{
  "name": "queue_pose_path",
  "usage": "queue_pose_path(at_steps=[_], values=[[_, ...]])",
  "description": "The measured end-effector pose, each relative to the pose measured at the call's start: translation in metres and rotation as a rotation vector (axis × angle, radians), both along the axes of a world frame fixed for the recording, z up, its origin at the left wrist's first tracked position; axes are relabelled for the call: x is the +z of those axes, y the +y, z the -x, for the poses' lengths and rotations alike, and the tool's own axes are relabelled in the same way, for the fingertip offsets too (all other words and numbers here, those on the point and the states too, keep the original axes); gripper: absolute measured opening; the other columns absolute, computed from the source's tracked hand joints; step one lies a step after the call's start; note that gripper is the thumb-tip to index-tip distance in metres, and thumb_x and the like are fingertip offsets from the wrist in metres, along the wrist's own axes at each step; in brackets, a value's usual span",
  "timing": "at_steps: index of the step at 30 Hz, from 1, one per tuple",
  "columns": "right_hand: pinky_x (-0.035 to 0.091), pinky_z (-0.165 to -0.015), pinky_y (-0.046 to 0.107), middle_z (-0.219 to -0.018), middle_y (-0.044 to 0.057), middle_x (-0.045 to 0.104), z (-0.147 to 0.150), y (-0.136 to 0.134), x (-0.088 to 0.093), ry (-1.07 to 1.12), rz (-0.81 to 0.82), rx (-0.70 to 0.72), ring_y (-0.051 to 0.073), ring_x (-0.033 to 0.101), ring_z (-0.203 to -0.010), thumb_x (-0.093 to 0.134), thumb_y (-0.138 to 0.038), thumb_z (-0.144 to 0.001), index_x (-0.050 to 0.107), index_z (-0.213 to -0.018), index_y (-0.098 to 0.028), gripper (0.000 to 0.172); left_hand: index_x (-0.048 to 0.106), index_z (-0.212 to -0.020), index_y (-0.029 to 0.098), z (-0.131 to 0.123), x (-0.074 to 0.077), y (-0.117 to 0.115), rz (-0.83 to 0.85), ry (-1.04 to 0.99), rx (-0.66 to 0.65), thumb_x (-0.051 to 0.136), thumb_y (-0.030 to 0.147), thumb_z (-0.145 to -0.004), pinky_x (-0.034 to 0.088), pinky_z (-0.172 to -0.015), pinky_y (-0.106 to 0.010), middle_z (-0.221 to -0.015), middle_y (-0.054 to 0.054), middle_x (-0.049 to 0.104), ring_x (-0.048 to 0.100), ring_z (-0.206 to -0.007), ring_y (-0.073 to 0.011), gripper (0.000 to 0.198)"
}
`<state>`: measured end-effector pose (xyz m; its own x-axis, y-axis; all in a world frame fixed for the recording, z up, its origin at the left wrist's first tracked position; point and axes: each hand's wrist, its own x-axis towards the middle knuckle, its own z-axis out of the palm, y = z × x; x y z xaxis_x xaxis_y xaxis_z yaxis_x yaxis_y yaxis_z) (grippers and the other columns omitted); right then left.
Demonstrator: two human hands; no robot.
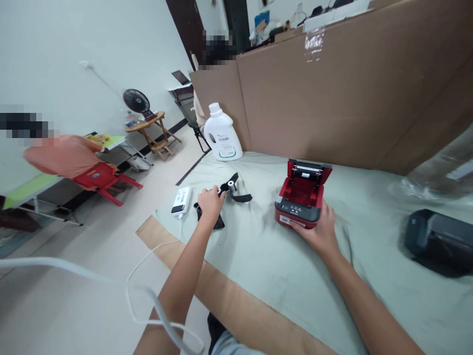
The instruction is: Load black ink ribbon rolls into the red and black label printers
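My right hand (pixel 322 224) grips the lower right side of a red and black label printer (pixel 298 206), thumb along its front. The printer sits on the cloth with its lid raised, and no roll shows in its red bay. My left hand (pixel 210 202) is closed, its fingertips at a small black roll (pixel 223 188); the fingers partly cover what they pinch. Just beyond lies another small roll with a white core (pixel 231 185), beside loose curled black strips (pixel 242 198). Under my left wrist is more crumpled black material (pixel 219 223).
A white power bank (pixel 181 201) with a white cable lies left of my left hand. Behind stand a white jug (pixel 222 133) and a tall cardboard partition (pixel 314 98). A black device (pixel 441 241) is at the right. Another person (pixel 70 155) sits at the far left.
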<state>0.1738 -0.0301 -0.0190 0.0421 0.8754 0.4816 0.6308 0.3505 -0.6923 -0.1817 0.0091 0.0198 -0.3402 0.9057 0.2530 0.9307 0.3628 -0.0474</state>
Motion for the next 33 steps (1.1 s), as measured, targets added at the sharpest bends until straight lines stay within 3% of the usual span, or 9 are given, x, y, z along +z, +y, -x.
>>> queue_pose_path(at_steps=[6, 10, 16, 20, 23, 27, 30, 33], values=[[0.042, -0.097, 0.052, -0.127, 0.014, 0.059, 0.001, 0.000, 0.001, 0.010, -0.007, 0.006, 0.039, 0.053, -0.115, 0.076, -0.069, -0.067, 0.044, -0.142, -0.024, 0.093, 0.069, -0.124, 0.023, 0.009, 0.005, -0.001, 0.043, -0.055, 0.005, 0.057, 0.043, -0.092, 0.038, -0.094, -0.042, -0.105, -0.014, 0.074, 0.058, -0.116, -0.0333, 0.040], [0.041, -0.099, 0.052, -0.127, 0.014, 0.058, 0.002, -0.002, 0.003, 0.025, 0.013, 0.008, 0.039, 0.051, -0.117, 0.077, -0.067, -0.068, 0.044, -0.142, -0.024, 0.092, 0.072, -0.116, 0.022, 0.009, 0.007, -0.002, 0.058, -0.059, 0.029, 0.060, 0.047, -0.090, 0.038, -0.094, -0.044, -0.104, -0.015, 0.074, 0.056, -0.116, -0.0346, 0.038], [0.041, -0.099, 0.054, -0.129, 0.014, 0.057, 0.001, -0.002, 0.001, 0.029, 0.014, 0.014, 0.040, 0.050, -0.119, 0.076, -0.070, -0.068, 0.046, -0.141, -0.024, 0.092, 0.067, -0.127, 0.022, -0.010, 0.018, 0.009, -0.102, -0.066, -0.087, 0.047, 0.043, -0.097, 0.037, -0.095, -0.044, -0.122, -0.012, 0.073, 0.055, -0.119, -0.0330, 0.042], [0.041, -0.098, 0.054, -0.129, 0.014, 0.057, 0.000, -0.002, 0.001, 0.020, 0.009, 0.009, 0.040, 0.050, -0.118, 0.075, -0.069, -0.069, 0.045, -0.142, -0.024, 0.091, 0.072, -0.113, 0.024, -0.024, 0.024, 0.032, 0.066, -0.099, -0.138, 0.051, 0.042, -0.095, 0.038, -0.097, -0.044, -0.108, -0.012, 0.075, 0.062, -0.111, -0.0316, 0.033], [0.040, -0.101, 0.054, -0.131, 0.015, 0.056, 0.001, -0.002, 0.000, 0.010, 0.011, 0.008, 0.041, 0.050, -0.119, 0.076, -0.068, -0.068, 0.047, -0.140, -0.023, 0.090, 0.067, -0.119, 0.023, -0.028, 0.025, 0.045, 0.169, -0.103, -0.130, 0.056, 0.036, -0.091, 0.042, -0.094, -0.041, -0.109, -0.012, 0.075, 0.066, -0.109, -0.0309, 0.033], [0.040, -0.104, 0.058, -0.135, 0.016, 0.052, -0.002, -0.002, -0.012, 0.066, 0.023, 0.006, 0.041, 0.046, -0.127, 0.076, -0.070, -0.067, 0.042, -0.146, -0.022, 0.099, 0.062, -0.119, 0.024, -0.029, 0.027, 0.047, 0.188, -0.104, -0.119, 0.055, 0.029, -0.089, 0.045, -0.085, -0.037, -0.109, -0.012, 0.074, 0.068, -0.106, -0.0312, 0.031], [0.044, -0.102, 0.056, -0.142, 0.017, 0.043, -0.007, -0.005, -0.017, 0.214, -0.038, 0.035, 0.037, 0.047, -0.129, 0.058, -0.067, -0.085, 0.036, -0.152, -0.020, 0.084, 0.059, -0.116, 0.024, -0.033, 0.031, 0.039, 0.184, -0.125, -0.120, 0.058, 0.028, -0.087, 0.045, -0.082, -0.036, -0.105, -0.011, 0.074, 0.069, -0.102, -0.0311, 0.029], [0.049, -0.096, 0.052, -0.141, 0.017, 0.045, -0.011, -0.013, 0.004, 0.282, -0.202, -0.005, 0.031, 0.054, -0.120, 0.052, -0.051, -0.093, 0.045, -0.146, -0.020, 0.061, 0.058, -0.112, 0.024, -0.049, 0.039, 0.020, 0.082, -0.149, -0.186, 0.060, 0.030, -0.085, 0.044, -0.080, -0.036, -0.102, -0.008, 0.074, 0.069, -0.096, -0.0293, 0.028]])
